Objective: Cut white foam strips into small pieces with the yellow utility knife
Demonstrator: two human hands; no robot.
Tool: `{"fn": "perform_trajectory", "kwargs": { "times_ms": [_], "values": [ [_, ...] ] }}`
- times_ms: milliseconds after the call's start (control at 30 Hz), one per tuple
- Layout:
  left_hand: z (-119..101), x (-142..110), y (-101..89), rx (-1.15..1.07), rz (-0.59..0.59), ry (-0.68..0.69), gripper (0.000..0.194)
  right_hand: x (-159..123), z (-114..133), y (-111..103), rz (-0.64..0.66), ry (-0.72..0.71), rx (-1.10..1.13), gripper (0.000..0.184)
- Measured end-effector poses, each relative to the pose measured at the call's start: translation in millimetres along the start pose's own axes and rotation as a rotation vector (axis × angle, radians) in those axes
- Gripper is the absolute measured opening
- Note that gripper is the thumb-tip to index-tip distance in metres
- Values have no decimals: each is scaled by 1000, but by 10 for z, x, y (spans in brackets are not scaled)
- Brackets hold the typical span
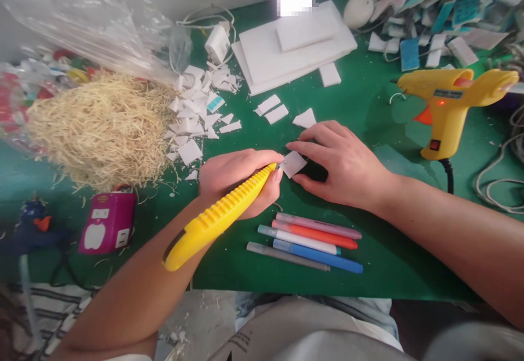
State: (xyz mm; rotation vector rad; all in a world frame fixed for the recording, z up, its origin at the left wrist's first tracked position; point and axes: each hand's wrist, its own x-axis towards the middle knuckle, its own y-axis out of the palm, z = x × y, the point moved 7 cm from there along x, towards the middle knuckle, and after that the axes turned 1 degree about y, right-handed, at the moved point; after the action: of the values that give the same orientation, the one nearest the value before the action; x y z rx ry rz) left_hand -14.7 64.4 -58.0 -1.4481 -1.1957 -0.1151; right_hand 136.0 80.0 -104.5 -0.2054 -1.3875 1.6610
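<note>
My left hand (241, 181) is closed in a pen-like grip around a yellow craft knife (223, 216) with a ribbed handle. The knife's tip is at the left edge of a small square white foam piece (294, 164); the blade itself is mostly hidden by my fingers. My right hand (341, 164) steadies that piece, its fingertips at the upper edge and thumb at the lower edge. Just beyond it lie a white foam scrap (305, 118) and two small white strips (276, 114).
Several markers (305, 249) lie near the table's front edge. A yellow glue gun (448, 104) with its cord is at right. Behind are white foam boards (262, 66); at left, foam scraps (190, 126), straw-like shreds (102, 126) and a purple box (108, 222).
</note>
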Motion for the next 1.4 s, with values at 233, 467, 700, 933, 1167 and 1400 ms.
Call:
{"fn": "perform_trajectory", "kwargs": {
  "times_ms": [233,467,700,933,1167,1400],
  "values": [
    [95,-29,108,-25,96,-166,17,3,-10,33,-4,-14,-24,25],
    [123,-36,180,-55,168,-219,20,5,-37,36,15,-3,14,24],
    [124,-32,192,-75,156,-214,18,14,-57,38,45,21,67,21],
    [108,-25,199,-104,142,-183,17,16,-72,45,65,34,72,23],
    [125,-25,200,-82,186,-205,17,14,-71,55,75,55,81,21],
    [117,-33,194,-69,183,-199,17,15,-65,55,62,48,57,21]
  ]
}}
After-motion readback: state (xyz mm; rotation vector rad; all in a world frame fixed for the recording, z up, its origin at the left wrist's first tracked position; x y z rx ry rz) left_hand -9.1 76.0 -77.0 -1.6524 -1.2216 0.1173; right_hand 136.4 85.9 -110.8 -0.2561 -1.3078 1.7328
